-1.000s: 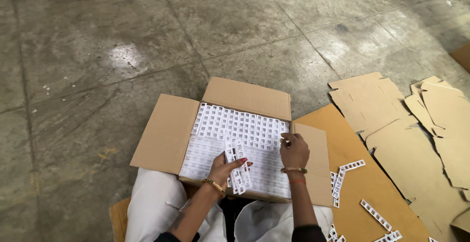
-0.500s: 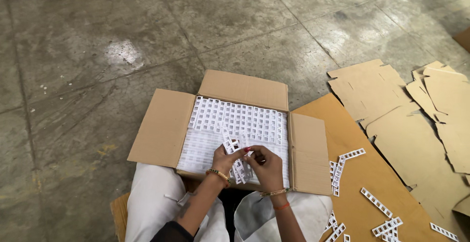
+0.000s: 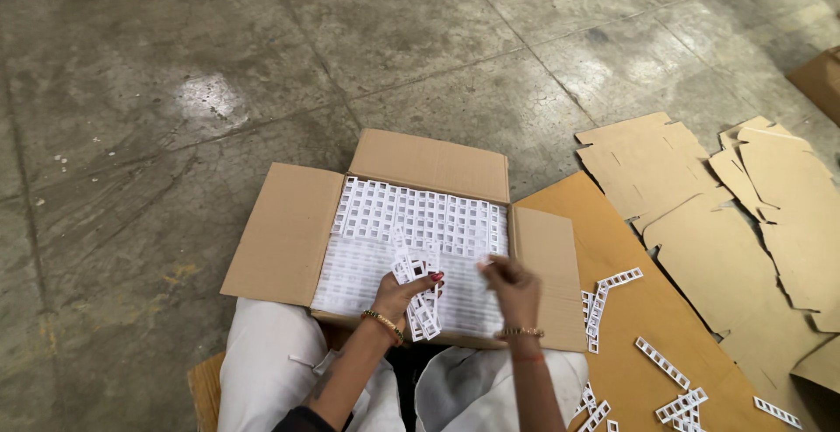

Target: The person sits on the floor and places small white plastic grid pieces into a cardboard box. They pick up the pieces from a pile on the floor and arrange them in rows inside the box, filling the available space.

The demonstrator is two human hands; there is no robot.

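Grey concrete floor (image 3: 175,91), stained, crossed by joint lines. Large brown cardboard sheet (image 3: 647,310) lying flat on the floor at right, bearing scattered loose white plastic strips (image 3: 662,363). Stack of flattened die-cut cardboard blanks (image 3: 752,213) beyond it. Edge of another cardboard box (image 3: 818,82) at far right.

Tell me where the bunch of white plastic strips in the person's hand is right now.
In the head view, the bunch of white strips sits in the left hand, low centre, over the open cardboard box, just left of the right hand.
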